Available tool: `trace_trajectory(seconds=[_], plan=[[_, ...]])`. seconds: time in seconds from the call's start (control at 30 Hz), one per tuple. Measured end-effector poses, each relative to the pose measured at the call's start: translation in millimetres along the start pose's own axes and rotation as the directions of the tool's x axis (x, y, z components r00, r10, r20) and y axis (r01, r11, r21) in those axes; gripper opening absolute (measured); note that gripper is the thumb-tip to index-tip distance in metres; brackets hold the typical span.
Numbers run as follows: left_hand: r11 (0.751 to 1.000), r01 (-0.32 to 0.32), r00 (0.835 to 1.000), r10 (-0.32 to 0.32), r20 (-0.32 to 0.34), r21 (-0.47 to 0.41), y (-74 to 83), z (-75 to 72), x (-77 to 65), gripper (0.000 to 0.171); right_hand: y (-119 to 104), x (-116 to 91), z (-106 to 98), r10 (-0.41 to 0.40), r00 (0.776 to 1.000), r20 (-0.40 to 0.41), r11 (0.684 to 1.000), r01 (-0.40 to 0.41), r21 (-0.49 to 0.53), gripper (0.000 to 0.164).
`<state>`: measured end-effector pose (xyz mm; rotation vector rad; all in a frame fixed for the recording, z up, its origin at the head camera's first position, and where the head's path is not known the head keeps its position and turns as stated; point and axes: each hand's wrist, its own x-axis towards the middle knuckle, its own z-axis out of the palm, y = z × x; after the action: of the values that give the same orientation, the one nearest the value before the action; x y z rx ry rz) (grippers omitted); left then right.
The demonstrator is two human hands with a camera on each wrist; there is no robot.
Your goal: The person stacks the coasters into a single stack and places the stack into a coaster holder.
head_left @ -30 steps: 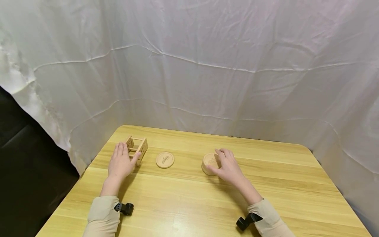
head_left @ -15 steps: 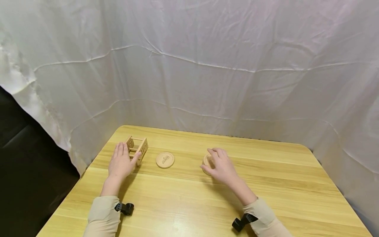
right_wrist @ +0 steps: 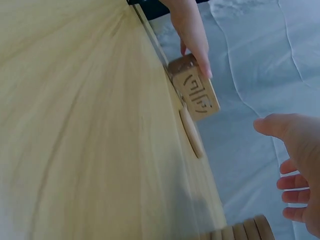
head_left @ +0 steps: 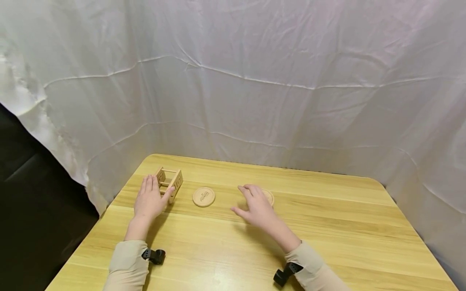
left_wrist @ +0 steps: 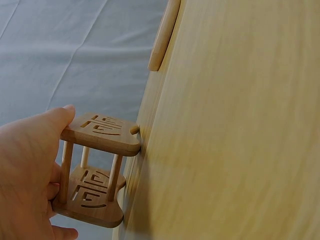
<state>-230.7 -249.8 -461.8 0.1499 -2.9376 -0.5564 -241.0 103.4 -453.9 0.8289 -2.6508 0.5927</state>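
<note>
A small wooden rack [head_left: 170, 181] with two carved end plates lies on its side at the far left of the wooden table [head_left: 233, 250]. My left hand [head_left: 157, 191] rests flat against it, fingers straight along one end plate and thumb on the other; the left wrist view shows that rack [left_wrist: 97, 170] between thumb and fingers. A single round wooden coaster [head_left: 203, 197] lies just right of it. My right hand [head_left: 243, 199] hovers with spread fingers between that coaster and a coaster stack [head_left: 270, 196], which it mostly hides. In the right wrist view the right hand [right_wrist: 292, 165] holds nothing.
White cloth [head_left: 255, 93] hangs behind and around the table on the far, left and right sides. The table's left edge drops to a dark floor [head_left: 32, 202]. Black wrist straps [head_left: 154, 256] sit on both beige sleeves.
My right hand has come off the coaster stack and moved left toward the single coaster, its fingers spreading. The left hand and the rack have stayed where they were.
</note>
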Motion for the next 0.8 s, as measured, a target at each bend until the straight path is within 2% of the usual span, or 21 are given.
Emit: trace_trajectory(seconds=[0.3,0.53,0.8], plan=[[1.000,0.006,1.000,-0.006,0.005,-0.003,0.3,-0.1,0.0,0.091,-17.2,7.0,19.1,-0.058,0.998,0.024,0.998,0.058,0.007,0.075],[1.000,0.001,1.000,-0.001,0.010,-0.005,0.7,-0.6,0.1,0.092,-25.3,12.6,31.4,-0.061,0.994,0.090,0.997,0.064,-0.033,0.076],[1.000,0.004,1.000,-0.004,0.006,-0.008,-0.3,0.0,0.6,0.093,-32.9,21.7,43.2,-0.041,0.989,0.140,0.999,0.043,-0.007,0.077]])
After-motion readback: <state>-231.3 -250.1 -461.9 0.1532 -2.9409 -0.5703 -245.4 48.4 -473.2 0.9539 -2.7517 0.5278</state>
